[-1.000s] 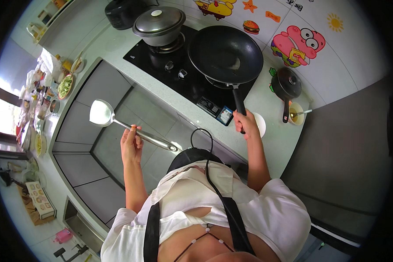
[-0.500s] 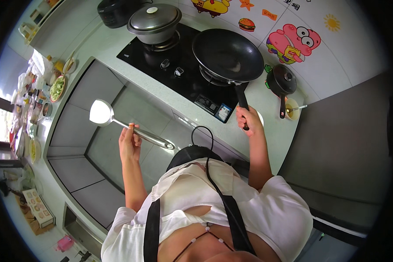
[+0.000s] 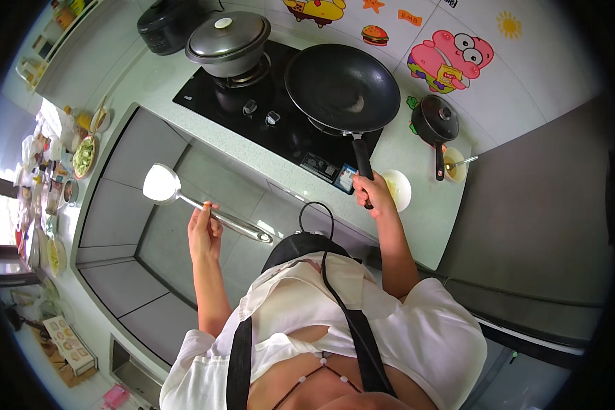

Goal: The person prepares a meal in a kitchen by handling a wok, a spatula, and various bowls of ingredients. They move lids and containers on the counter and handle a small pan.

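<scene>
My left hand (image 3: 205,231) grips a metal spatula (image 3: 238,226) by its handle, with the broad shiny blade pointing left above the floor. My right hand (image 3: 374,193) is closed round the black handle of a wok (image 3: 342,85). The wok sits over the right burner of the black gas stove (image 3: 246,133), tilted a little, and looks empty apart from a pale shiny patch inside. Just right of my right hand, partly behind it, stands a white bowl (image 3: 398,190) with something pale yellow in it.
A lidded grey pot (image 3: 227,51) stands on the left burner, with a black cooker (image 3: 167,27) behind it. To the right are a small lidded black saucepan (image 3: 435,121) and a bowl with a spoon (image 3: 456,166). Plates of chopped food (image 3: 84,157) and jars crowd the left counter (image 3: 92,273).
The wok and my right hand have shifted slightly left over the burner, uncovering more of the white bowl. My left hand keeps the spatula in nearly the same place. The view has turned slightly.
</scene>
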`<state>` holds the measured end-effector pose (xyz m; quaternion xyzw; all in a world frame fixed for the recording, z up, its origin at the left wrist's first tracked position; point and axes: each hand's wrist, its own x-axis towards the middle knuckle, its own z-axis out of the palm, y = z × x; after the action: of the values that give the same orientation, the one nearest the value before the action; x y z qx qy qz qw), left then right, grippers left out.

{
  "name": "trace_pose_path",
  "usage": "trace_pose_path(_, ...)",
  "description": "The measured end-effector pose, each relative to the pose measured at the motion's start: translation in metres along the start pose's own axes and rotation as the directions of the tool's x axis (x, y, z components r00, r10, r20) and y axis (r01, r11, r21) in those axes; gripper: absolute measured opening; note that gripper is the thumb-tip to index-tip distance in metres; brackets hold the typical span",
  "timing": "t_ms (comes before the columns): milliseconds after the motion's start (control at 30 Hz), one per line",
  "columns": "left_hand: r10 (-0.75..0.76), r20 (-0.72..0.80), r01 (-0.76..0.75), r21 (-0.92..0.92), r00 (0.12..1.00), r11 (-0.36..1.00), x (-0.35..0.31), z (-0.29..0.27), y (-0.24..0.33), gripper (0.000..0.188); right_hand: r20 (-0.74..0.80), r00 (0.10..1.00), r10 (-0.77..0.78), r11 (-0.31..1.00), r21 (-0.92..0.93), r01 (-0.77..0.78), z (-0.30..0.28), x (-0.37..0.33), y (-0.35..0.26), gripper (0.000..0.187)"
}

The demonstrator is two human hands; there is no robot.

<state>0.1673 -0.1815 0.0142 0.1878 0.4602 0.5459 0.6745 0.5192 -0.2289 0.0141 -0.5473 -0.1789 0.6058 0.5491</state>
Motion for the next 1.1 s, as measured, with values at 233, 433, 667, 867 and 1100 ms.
trace_pose_path(233, 0.003, 0.052, -0.003, 0.006, 0.999, 1.000, 0.008, 0.009, 0.000, 0.011, -0.007, 1.000, 0.008, 0.998, 0.057, -0.008, 0.012, 0.003, 0.007, 0.015)
trace_pose_path(433, -0.010, 0.069, 0.011, -0.005, 0.998, 1.000, 0.012, 0.017, -0.005, 0.011, 0.057, 0.998, 0.011, 1.000, -0.013, -0.011, -0.005, 0.012, 0.012, 0.019)
trace_pose_path(667, -0.013, 0.093, 0.014, -0.010, 0.996, 1.000, 0.009, 0.024, -0.007, 0.011, 0.029, 0.999, -0.028, 0.998, 0.054, 0.026, 0.004, -0.002, 0.006, 0.026)
trace_pose_path(867, -0.018, 0.081, 0.019, -0.010, 0.997, 1.000, 0.000, 0.018, -0.010, 0.011, 0.045, 0.999, -0.029, 0.998, 0.060, 0.026, 0.001, -0.002, 0.007, 0.026)
trace_pose_path(1100, 0.006, 0.047, -0.004, -0.028, 0.999, 1.000, -0.011, 0.009, -0.011, 0.012, -0.007, 0.997, -0.083, 0.994, 0.066, 0.083, -0.008, 0.000, 0.010, 0.032)
